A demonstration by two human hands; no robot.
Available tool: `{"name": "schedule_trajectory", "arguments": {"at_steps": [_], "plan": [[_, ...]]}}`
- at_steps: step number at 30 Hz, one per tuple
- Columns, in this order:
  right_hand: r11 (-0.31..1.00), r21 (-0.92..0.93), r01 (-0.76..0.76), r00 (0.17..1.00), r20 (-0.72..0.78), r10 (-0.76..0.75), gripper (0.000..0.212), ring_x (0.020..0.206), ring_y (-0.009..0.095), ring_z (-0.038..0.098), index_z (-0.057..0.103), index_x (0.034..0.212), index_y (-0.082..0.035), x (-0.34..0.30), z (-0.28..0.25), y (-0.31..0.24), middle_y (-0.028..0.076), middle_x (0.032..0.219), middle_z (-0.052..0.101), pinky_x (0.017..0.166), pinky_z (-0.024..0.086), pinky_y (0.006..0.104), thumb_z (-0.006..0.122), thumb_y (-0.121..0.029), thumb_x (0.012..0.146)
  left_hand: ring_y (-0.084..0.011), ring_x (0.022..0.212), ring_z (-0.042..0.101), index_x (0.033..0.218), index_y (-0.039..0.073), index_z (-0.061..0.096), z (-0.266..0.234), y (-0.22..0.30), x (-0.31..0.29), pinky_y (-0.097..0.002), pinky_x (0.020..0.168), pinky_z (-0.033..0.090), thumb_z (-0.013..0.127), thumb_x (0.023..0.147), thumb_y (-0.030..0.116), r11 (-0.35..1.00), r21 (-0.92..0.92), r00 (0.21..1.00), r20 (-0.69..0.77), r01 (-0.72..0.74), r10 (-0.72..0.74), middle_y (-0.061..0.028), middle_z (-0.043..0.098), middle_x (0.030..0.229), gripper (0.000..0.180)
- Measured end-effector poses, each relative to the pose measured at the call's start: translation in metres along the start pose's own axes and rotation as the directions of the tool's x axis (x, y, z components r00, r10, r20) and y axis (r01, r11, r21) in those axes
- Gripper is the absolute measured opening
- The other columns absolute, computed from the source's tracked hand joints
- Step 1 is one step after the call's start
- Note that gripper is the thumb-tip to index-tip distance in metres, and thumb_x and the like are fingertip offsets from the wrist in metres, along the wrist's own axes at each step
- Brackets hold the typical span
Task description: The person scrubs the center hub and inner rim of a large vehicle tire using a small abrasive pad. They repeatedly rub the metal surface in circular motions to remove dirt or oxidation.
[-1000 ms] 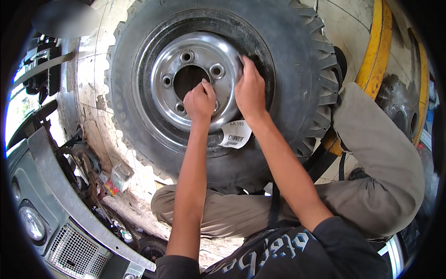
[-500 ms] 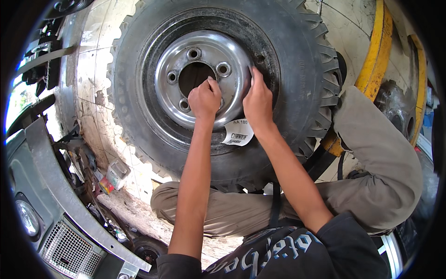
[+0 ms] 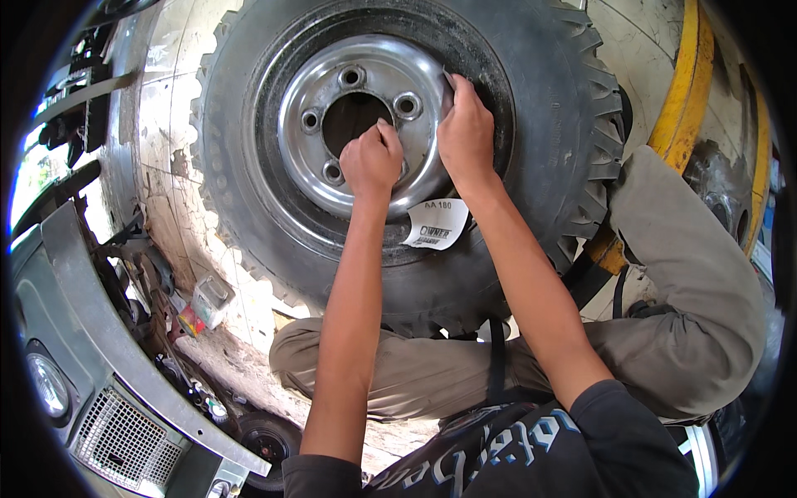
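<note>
A large knobbly tyre [image 3: 548,191] lies flat before me, fitted on a shiny grey steel wheel rim [image 3: 303,162] with bolt holes round a big centre hole. My left hand [image 3: 371,163] is closed at the near edge of that hole, thumb pointing up; its fingers curl over the metal and are partly hidden. Against the rim's right outer edge, my right hand [image 3: 467,133] pinches a dark grey piece [image 3: 448,81], seemingly folded sandpaper, mostly covered by the fingers. Below the right wrist, a curled white printed sheet [image 3: 436,224] rests on the wheel, perhaps the backing of sandpaper.
My bent legs [image 3: 681,241] enclose the tyre's near side. A yellow curved metal bar [image 3: 685,91] stands to the right. On the left are a vehicle front panel [image 3: 75,282] with a headlamp and mesh grille, a plastic container [image 3: 212,295] and a small wheel [image 3: 270,444].
My right hand has moved away from me along the rim's right edge. The left hand keeps its place on the rim. The whole view has shifted slightly.
</note>
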State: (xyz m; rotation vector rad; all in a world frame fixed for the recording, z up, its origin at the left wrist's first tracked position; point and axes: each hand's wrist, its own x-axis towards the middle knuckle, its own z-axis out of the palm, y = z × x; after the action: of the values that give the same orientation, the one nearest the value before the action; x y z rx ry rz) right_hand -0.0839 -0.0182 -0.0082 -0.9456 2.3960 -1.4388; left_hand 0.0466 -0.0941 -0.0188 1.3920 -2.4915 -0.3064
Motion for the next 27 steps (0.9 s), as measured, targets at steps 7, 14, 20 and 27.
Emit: {"name": "schedule_trajectory", "arguments": {"at_steps": [7,14,20,27], "plan": [[0.994,-0.015,-0.106,0.990,0.094,0.107,0.037,0.106,0.048,0.064,0.053,0.129,0.008,-0.020,-0.012,-0.002,0.031,0.117,0.066,0.090,0.053,0.0528,0.053,0.003,0.092,-0.0429,0.059,0.063,0.061,0.004,0.065,-0.001,-0.002,0.000,-0.0534,0.063,0.050,0.050,0.099,0.026,0.999,-0.002,0.999,0.036,0.041,-0.041,-0.0216,0.063,0.061,0.046],[0.992,0.028,-0.123,0.990,0.073,0.121,0.035,0.106,0.048,0.064,0.055,0.129,0.006,-0.033,-0.012,-0.008,0.031,0.116,0.066,0.089,0.053,0.0508,0.050,0.003,0.094,-0.0405,0.056,0.064,0.061,0.005,0.064,0.001,-0.006,-0.002,-0.0508,0.064,0.051,0.050,0.099,0.025,0.999,0.041,0.998,0.044,0.033,-0.035,-0.0203,0.064,0.060,0.045],[0.995,0.033,-0.092,0.994,0.069,0.089,0.038,0.115,0.047,0.061,0.050,0.136,0.006,-0.019,-0.001,-0.003,0.031,0.126,0.062,0.095,0.053,0.0498,0.049,0.001,0.098,-0.0393,0.057,0.065,0.061,0.007,0.066,0.001,-0.003,-0.001,-0.0494,0.066,0.052,0.050,0.098,0.025,0.999,0.010,0.998,0.053,0.033,-0.033,-0.0198,0.065,0.060,0.045],[0.998,0.035,-0.049,0.995,0.091,0.045,0.037,0.116,0.047,0.060,0.050,0.136,0.003,0.005,-0.002,0.001,0.030,0.127,0.062,0.097,0.052,0.0498,0.047,0.000,0.099,-0.0434,0.062,0.065,0.066,0.006,0.069,-0.001,0.001,0.005,-0.0540,0.065,0.052,0.049,0.100,0.030,0.997,-0.057,0.996,0.067,0.058,-0.054,-0.0216,0.065,0.064,0.046]]}}
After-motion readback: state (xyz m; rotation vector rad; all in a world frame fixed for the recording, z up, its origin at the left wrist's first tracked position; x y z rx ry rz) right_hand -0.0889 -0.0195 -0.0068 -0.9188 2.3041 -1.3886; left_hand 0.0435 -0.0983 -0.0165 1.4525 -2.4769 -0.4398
